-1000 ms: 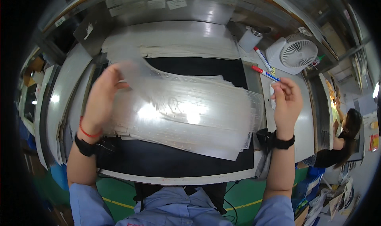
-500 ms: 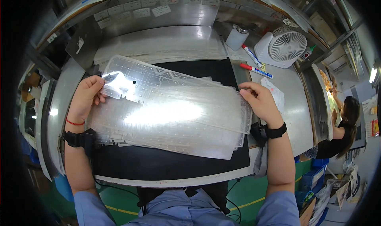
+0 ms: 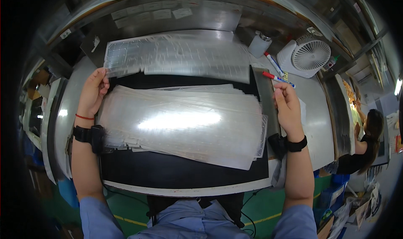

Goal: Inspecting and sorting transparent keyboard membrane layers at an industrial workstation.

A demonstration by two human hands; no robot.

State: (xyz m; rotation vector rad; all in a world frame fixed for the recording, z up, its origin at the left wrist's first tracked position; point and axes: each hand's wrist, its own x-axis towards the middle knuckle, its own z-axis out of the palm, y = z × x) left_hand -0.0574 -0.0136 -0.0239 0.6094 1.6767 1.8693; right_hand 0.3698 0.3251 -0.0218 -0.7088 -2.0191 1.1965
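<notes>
My left hand [image 3: 93, 93] pinches the near left corner of a clear plastic sheet [image 3: 176, 56] printed with fine lines and dots. That sheet lies or hovers over the far part of the bench, blurred by motion; I cannot tell whether it touches the pile beneath. My right hand [image 3: 289, 111] is beyond the sheet's right end, apart from it, thumb and fingers curled together with nothing visible in them. Between my forearms a fanned stack of similar clear sheets [image 3: 180, 134] rests on a black mat [image 3: 176, 169], glaring white in the middle.
To the back right stand a white fan [image 3: 310, 54] and a squat bottle [image 3: 259, 45] with a dark cap. Two red-capped markers [image 3: 277, 78] lie before them. A metal panel [image 3: 176, 18] with paper labels closes the back. Far right, another person [image 3: 365, 142] works at a bench.
The clear sheet has moved away from me, off the near stack to the back of the bench. My right hand has let go of its right end and moved slightly right.
</notes>
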